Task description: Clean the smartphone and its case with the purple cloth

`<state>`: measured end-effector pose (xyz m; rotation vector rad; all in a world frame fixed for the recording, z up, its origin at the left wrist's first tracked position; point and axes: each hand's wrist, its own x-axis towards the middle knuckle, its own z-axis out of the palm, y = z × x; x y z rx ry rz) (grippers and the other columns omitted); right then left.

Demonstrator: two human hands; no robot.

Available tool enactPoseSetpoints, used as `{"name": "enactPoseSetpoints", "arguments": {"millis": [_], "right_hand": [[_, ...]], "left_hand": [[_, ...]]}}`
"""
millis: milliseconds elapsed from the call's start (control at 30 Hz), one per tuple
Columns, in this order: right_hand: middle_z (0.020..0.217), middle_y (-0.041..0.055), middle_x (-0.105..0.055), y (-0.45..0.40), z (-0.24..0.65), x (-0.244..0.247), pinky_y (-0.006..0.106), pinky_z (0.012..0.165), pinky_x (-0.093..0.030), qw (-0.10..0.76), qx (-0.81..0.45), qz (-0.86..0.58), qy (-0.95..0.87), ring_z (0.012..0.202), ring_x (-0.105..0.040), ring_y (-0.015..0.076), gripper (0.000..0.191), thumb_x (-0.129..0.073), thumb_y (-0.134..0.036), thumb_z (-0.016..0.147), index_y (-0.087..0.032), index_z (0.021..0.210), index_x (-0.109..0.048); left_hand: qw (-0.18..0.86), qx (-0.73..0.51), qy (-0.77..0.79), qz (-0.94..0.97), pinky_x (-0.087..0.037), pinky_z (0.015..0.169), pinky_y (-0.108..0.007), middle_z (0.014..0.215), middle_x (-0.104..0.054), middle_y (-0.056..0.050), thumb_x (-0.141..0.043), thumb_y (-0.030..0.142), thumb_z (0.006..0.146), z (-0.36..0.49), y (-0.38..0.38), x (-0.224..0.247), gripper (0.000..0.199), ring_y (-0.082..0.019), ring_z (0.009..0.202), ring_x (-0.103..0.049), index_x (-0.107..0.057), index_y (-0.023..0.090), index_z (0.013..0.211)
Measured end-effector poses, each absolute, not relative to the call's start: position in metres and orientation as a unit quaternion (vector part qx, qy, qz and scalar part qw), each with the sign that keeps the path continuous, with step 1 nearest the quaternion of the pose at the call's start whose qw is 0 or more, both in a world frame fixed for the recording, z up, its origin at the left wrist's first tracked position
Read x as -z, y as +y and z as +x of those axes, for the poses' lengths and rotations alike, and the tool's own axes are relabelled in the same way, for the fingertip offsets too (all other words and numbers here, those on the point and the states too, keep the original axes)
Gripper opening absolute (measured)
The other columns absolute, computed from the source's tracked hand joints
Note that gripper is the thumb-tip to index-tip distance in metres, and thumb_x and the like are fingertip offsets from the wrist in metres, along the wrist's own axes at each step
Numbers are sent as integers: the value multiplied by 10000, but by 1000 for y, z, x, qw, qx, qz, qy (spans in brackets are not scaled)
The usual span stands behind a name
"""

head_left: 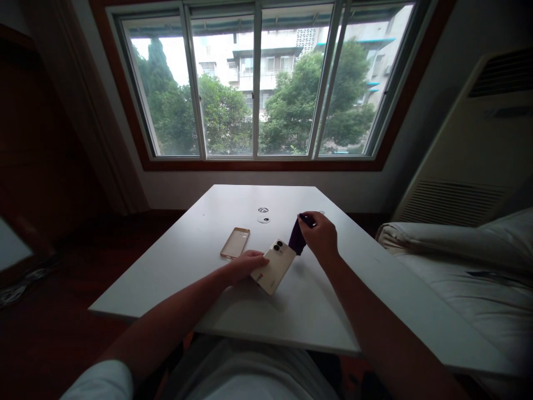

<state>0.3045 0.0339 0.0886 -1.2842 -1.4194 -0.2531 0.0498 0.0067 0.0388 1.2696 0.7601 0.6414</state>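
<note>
My left hand (246,266) grips a pale gold smartphone (275,269) by its left edge, thumb on the back. The phone is tilted above the table, its back and dark camera lenses facing me. From the closed fingers of my right hand (320,229) hangs a dark purple cloth (297,238), close to the phone's upper right corner; whether it touches the phone I cannot tell. On the table left of the phone lies a phone case (235,243) in a beige tone, its open side up.
The white table (166,278) spans the middle. Two small round stickers or discs (263,219) lie farther back on it. Behind stands a wide window (254,83). To the right are a light sofa (449,244) and a tall air conditioner (466,139).
</note>
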Motion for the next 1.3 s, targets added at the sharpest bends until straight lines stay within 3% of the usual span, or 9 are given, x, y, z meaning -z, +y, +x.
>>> {"name": "enactPoseSetpoints", "arguments": {"millis": [200, 400, 500, 633, 733, 900, 1100, 1200, 1300], "right_hand": [[943, 58, -719, 20, 288, -90, 353, 774, -499, 499, 70, -471, -724, 839, -644, 222, 199, -617, -317, 886, -232, 1009, -749], [930, 60, -697, -4, 260, -92, 326, 799, -503, 346, -17, -349, -871, 837, -634, 195, 282, -576, -449, 965, -267, 974, -792], [948, 76, -681, -3, 256, -89, 345, 827, -509, 374, -36, -308, -874, 867, -638, 197, 357, -504, -451, 1013, -257, 979, -802], [1313, 121, -604, 12, 256, -75, 411, 1029, -484, 452, -25, -383, -805, 1170, -606, 258, 383, -515, -436, 1010, -226, 1266, -708], [1545, 137, -431, 26, 256, -60, 445, 1175, -381, 437, -49, -445, -780, 1385, -471, 300, 524, -525, -470, 993, -183, 1427, -582], [1647, 203, -222, 40, 250, -42, 468, 1263, -207, 454, -101, -507, -726, 1542, -206, 314, 839, -582, -540, 935, -64, 1575, -323], [1564, 209, -399, 38, 245, -44, 449, 1195, -331, 482, -195, -531, -669, 1431, -428, 314, 929, -667, -561, 862, -97, 1577, -298], [1344, 154, -626, 34, 246, -50, 417, 1030, -487, 486, -230, -511, -670, 1178, -630, 291, 764, -694, -544, 844, -145, 1459, -475], [1112, 80, -722, 31, 246, -54, 361, 857, -538, 476, -253, -488, -687, 962, -685, 249, 543, -666, -521, 872, -185, 1295, -604]], "left_hand": [[695, -309, 342, 551, -496, 640, -279, 850, -699, -117, -791, 462, 710, 52, 9, -36, 422, -193, 702, -658, -678, 95, 886], [670, -377, 318, 555, -448, 517, -248, 780, -645, -91, -718, 469, 784, 54, 12, -40, 389, -171, 637, -610, -639, 102, 885], [653, -411, 314, 552, -450, 469, -251, 787, -624, -81, -673, 480, 824, 55, 12, -43, 391, -178, 646, -604, -626, 103, 917], [664, -436, 305, 525, -455, 440, -246, 786, -605, -53, -679, 491, 848, 56, 12, -43, 406, -173, 648, -602, -599, 118, 986], [681, -421, 274, 532, -482, 462, -243, 839, -625, -63, -686, 552, 856, 58, 11, -39, 488, -168, 674, -617, -590, 120, 1063], [685, -387, 261, 559, -529, 503, -261, 865, -643, -81, -713, 629, 820, 61, 12, -30, 608, -173, 681, -639, -569, 117, 1114], [662, -367, 253, 603, -542, 547, -269, 925, -664, -108, -676, 644, 849, 60, 16, -23, 633, -183, 719, -663, -578, 108, 1172], [649, -373, 257, 611, -543, 556, -267, 935, -668, -114, -663, 634, 865, 59, 17, -23, 625, -181, 731, -661, -579, 103, 1182], [638, -389, 267, 609, -543, 566, -267, 948, -671, -122, -672, 616, 867, 58, 16, -25, 609, -186, 751, -663, -573, 99, 1174]]}}
